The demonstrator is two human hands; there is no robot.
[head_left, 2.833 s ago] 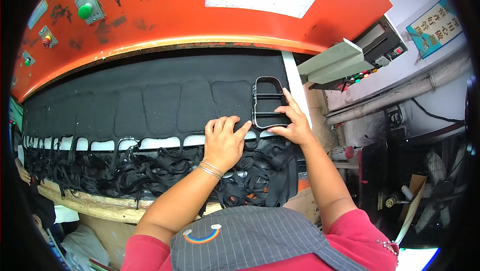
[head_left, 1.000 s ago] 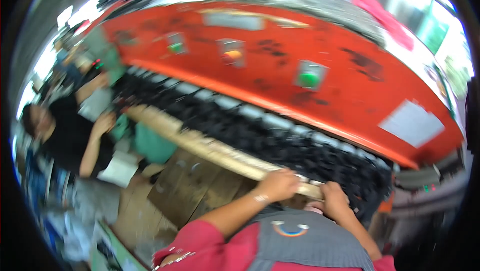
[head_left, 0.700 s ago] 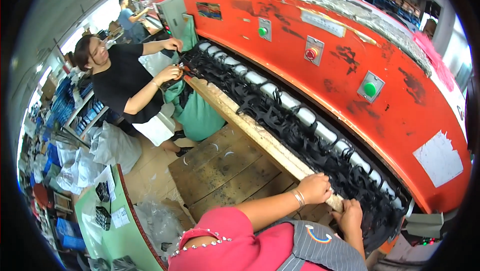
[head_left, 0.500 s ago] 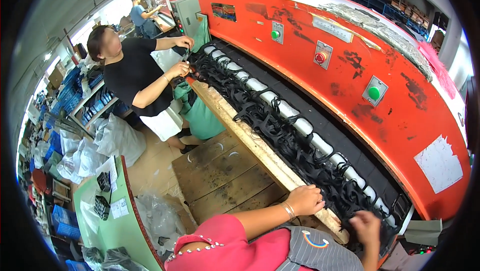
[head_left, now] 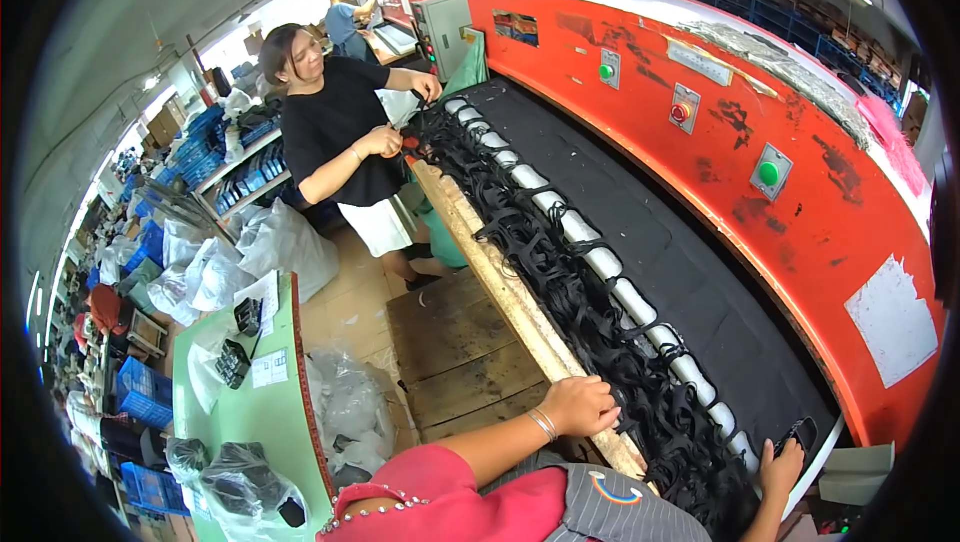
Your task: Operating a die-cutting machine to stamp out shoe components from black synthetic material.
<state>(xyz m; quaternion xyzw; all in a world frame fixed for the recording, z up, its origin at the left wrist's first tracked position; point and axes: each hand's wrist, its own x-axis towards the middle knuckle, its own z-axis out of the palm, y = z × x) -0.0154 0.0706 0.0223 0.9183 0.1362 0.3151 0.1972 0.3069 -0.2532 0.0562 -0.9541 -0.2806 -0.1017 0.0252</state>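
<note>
My left hand (head_left: pixel 585 405) is closed over the edge of a long, worn wooden board (head_left: pixel 520 304), near its close end. At the lower right, my right hand (head_left: pixel 781 464) pinches a small black piece with a rounded outline (head_left: pixel 803 432); its kind is unclear. Between the board and a black flat surface (head_left: pixel 690 272) lies a long tangled heap of black straps (head_left: pixel 560 287). Along the heap's far side runs a row of white rounded blocks (head_left: pixel 602 262), with black straps looped between them.
A red machine (head_left: pixel 640 107) with green and red buttons stands behind the black surface. At the board's far end a co-worker in black (head_left: pixel 335 117) handles the straps. A green table (head_left: pixel 215 412) with bagged black items stands left, beside clear plastic bags (head_left: pixel 350 412).
My right hand has moved right, off the strap heap, and now holds the black piece. More black surface shows between the white blocks and the machine. The view has shifted; my left hand keeps its grip.
</note>
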